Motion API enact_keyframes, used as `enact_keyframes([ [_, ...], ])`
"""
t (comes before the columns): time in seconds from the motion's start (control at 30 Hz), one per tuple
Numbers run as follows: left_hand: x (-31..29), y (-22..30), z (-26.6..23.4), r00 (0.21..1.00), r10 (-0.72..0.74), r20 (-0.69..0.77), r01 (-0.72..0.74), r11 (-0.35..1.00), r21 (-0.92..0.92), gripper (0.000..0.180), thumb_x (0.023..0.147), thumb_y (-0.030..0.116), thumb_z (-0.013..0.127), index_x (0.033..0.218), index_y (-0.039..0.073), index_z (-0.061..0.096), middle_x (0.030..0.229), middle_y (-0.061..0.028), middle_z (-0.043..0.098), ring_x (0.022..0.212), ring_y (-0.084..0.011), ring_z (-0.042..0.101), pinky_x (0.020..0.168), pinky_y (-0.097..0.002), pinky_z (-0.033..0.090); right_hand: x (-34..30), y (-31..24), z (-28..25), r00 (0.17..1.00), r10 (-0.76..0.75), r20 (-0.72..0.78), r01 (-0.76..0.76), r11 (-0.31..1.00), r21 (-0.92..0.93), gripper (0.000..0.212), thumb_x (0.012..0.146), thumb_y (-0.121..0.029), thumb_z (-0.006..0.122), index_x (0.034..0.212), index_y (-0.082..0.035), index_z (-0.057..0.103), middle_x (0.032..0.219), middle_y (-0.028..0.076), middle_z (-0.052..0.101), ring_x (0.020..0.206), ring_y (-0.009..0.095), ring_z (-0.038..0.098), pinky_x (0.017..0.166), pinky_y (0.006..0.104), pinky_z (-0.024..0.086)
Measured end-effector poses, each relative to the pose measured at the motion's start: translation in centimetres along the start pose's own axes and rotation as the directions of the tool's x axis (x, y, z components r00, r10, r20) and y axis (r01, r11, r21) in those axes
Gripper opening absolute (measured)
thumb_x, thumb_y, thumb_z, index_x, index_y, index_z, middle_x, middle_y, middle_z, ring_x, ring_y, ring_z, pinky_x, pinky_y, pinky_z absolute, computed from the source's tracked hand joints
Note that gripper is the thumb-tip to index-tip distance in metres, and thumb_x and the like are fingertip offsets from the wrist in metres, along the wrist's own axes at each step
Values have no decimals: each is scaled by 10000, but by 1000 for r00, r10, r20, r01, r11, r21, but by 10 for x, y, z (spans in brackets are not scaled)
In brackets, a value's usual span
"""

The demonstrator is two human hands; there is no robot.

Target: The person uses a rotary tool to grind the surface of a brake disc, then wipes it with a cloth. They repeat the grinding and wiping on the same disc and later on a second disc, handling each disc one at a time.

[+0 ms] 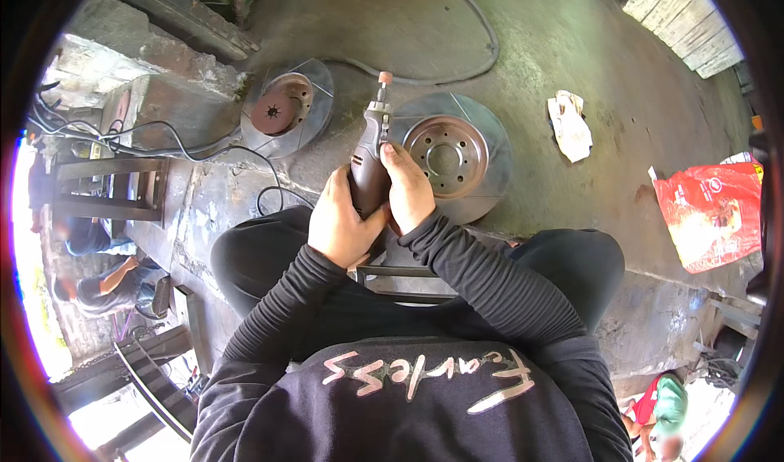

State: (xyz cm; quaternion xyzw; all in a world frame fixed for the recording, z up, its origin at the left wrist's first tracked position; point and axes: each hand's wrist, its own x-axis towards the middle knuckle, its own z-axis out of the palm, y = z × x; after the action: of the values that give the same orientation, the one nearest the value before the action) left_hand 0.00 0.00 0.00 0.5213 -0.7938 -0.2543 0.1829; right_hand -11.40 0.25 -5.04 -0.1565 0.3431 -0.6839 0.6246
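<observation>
A worker's left hand [336, 217] and right hand [410, 188] close around a rotary tool [370, 164], the right thumb along its side, the tool pointing to the far side with its pink tip [385, 77] apparently off the metal, between two brake rotors. The right rotor [471, 166] lies flat just beyond the hands, while the left rotor [322, 98] carries a brown sanding disc [263, 119]. Work appears paused or not yet begun, with both rotors still out and any finished or remaining surface impossible to tell.
</observation>
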Motion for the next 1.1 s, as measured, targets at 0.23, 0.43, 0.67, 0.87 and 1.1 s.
enact_keyframes([
  [0.23, -1, -4, 6, 973, 175, 151, -176, 984, -5, 788, 735, 246, 752, 1298, -142, 361, 1126, -314, 546, 1052, -423, 570, 911, -420, 461, 10, 13, -35, 974, -201, -101, 150, 916, -372, 371, 994, -303, 457, 1050, 39, 590, 962, 135, 606, 869, 181, 560, 831, 297, 441],
  [0.43, 16, 9, -37, 855, 201, 477, -237, 971, 15, 680, 795, 377, 709, 1298, -27, 495, 1110, -218, 579, 917, -385, 626, 808, -421, 507, -2, -21, -47, 969, 165, -186, -174, 984, -32, 497, 964, -499, 428, 1058, -31, 568, 904, 140, 653, 754, 248, 646, 711, 399, 544],
  [0.67, 82, -30, -40, 928, 201, 314, -195, 980, -52, 525, 841, 337, 673, 1192, -40, 571, 1002, -240, 651, 948, -350, 646, 827, -394, 509, -18, -65, -68, 852, 203, -482, -253, 967, -39, 571, 927, -607, 397, 941, -63, 568, 763, 105, 621, 644, 243, 619, 611, 388, 534],
  [0.87, 89, -88, 52, 947, -138, 289, 227, 925, -303, 688, 809, 318, 693, 1303, -90, 442, 1066, -294, 633, 987, -355, 647, 858, -381, 504, -36, -93, -87, 830, 348, -437, -390, 921, -8, 466, 949, -514, 445, 1046, -64, 515, 795, 119, 604, 622, 245, 615, 572, 396, 537],
  [1.1, 72, -111, 99, 782, -299, 548, 558, 728, -399, 735, 773, 200, 753, 1326, -109, 381, 1010, -254, 649, 894, -282, 665, 757, -346, 527, -20, -77, -101, 903, 307, -300, -417, 793, -444, 532, 843, -84, 643, 1293, -57, 361, 936, 100, 572, 657, 197, 618, 586, 348, 551],
])
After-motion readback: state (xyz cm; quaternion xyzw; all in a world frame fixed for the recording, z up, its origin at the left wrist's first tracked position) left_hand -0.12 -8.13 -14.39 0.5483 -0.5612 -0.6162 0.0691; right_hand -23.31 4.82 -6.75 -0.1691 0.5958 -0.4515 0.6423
